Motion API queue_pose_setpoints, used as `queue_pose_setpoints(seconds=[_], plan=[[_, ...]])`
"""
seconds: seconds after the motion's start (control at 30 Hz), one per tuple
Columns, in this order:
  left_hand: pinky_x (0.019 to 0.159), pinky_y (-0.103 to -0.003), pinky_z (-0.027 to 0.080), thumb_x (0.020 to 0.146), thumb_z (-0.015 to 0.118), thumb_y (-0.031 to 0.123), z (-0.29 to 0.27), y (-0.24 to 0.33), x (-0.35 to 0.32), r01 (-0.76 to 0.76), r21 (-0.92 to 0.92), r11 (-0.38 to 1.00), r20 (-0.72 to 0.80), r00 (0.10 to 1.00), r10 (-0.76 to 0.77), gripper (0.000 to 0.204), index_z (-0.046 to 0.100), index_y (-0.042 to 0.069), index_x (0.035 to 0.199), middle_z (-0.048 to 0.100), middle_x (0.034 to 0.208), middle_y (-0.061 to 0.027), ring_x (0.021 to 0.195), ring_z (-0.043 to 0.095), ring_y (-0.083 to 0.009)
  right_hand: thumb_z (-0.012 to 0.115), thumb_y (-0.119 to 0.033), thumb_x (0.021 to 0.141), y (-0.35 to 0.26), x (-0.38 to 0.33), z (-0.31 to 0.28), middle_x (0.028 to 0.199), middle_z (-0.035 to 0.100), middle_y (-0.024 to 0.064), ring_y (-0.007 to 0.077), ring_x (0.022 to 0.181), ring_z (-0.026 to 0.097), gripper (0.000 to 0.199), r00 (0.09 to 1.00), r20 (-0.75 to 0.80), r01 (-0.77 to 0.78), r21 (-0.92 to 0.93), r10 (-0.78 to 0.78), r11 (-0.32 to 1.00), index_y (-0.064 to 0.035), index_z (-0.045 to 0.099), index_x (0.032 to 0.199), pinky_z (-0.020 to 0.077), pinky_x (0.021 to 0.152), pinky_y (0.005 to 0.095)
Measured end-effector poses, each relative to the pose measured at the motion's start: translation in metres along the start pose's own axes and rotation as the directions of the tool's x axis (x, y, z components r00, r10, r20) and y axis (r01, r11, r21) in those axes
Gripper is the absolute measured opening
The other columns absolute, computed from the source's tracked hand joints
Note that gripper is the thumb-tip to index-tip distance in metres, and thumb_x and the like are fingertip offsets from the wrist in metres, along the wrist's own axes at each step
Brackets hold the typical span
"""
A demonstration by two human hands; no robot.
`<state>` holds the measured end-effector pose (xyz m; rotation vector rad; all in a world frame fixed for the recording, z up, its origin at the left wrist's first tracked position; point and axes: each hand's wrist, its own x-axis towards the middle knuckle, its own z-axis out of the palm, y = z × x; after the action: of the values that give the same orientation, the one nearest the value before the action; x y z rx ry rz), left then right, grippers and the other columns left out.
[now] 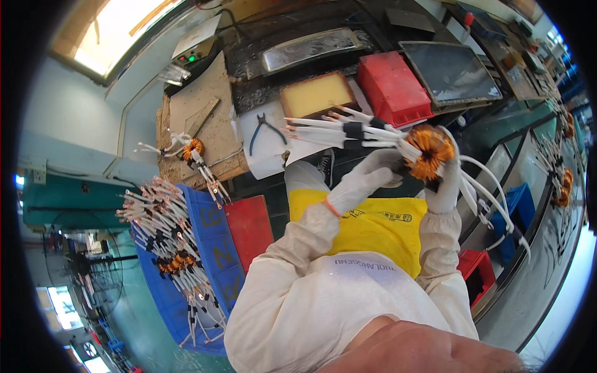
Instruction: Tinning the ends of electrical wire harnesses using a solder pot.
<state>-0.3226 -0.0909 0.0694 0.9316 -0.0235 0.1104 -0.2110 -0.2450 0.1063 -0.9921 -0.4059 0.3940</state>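
Observation:
A ring-shaped coil (429, 152) of orange copper wire is held up in front of me, over the yellow apron on my lap. Thick white leads bound with black tape run left from it and end in bare copper tips; more white leads loop down on its right. My right hand (445, 188), in a pale glove, is closed around the coil's right side. My left hand (372, 177), also gloved, has its fingers bent against the coil's left edge, by the leads. Side cutters (265, 132) with dark handles lie on white paper beyond my left hand.
A blue crate (214, 248) at left holds several similar coils; another coil (193, 150) lies on the worn board. Ahead are a tray with a yellow surface (318, 93), a metal trough (311, 51) and a red bin (393, 87). A long bench (528, 248) runs along the right.

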Motion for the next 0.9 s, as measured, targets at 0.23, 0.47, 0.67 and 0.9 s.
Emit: queue_pose_setpoints(seconds=[0.23, 0.47, 0.67, 0.9], plan=[[0.095, -0.037, 0.050, 0.096, 0.061, 0.036, 0.002, -0.042, 0.042, -0.040, -0.669, 0.742, 0.038, 0.995, 0.087, 0.048, 0.048, 0.010, 0.135, 0.057, 0.130, -0.0048, 0.113, 0.059, -0.0196, 0.051, -0.030, 0.099, -0.002, 0.026, 0.030, 0.124, 0.058, 0.0100, 0.0162, 0.114, 0.056, 0.047, 0.998, 0.057, 0.016, -0.069, -0.012, 0.998, -0.0006, 0.049, 0.136, 0.0436, 0.100, 0.0296], [0.098, -0.037, 0.048, 0.095, 0.063, 0.035, 0.043, -0.011, 0.051, -0.065, -0.597, 0.800, 0.002, 0.997, 0.082, 0.047, 0.049, 0.010, 0.133, 0.058, 0.129, -0.0041, 0.112, 0.058, -0.0195, 0.054, -0.023, 0.094, -0.010, 0.039, 0.025, 0.120, 0.059, 0.0072, 0.0152, 0.111, 0.055, 0.046, 0.998, -0.020, -0.059, -0.369, 0.056, 0.928, -0.0035, 0.051, 0.135, 0.0437, 0.097, 0.0290], [0.100, -0.037, 0.049, 0.099, 0.056, 0.034, 0.015, 0.010, 0.048, -0.138, -0.564, 0.814, -0.073, 0.990, 0.117, 0.047, 0.045, 0.008, 0.137, 0.056, 0.132, -0.0069, 0.118, 0.057, -0.0221, 0.065, 0.000, 0.078, -0.028, 0.017, -0.018, 0.135, 0.052, 0.0091, 0.0183, 0.128, 0.047, 0.080, 0.956, 0.237, -0.128, -0.199, 0.175, 0.972, -0.0048, 0.029, 0.150, 0.0379, 0.104, 0.0289], [0.094, -0.040, 0.054, 0.099, 0.056, 0.032, -0.015, 0.002, 0.053, -0.103, -0.527, 0.844, -0.030, 0.994, 0.103, 0.046, 0.047, 0.007, 0.136, 0.057, 0.131, -0.0099, 0.117, 0.059, -0.0246, 0.074, -0.055, 0.074, -0.080, 0.000, -0.079, 0.156, 0.025, 0.0206, 0.0383, 0.144, 0.026, 0.104, 0.883, 0.208, 0.405, 0.112, -0.420, 0.907, -0.0113, 0.024, 0.153, 0.0141, 0.120, 0.0538]])
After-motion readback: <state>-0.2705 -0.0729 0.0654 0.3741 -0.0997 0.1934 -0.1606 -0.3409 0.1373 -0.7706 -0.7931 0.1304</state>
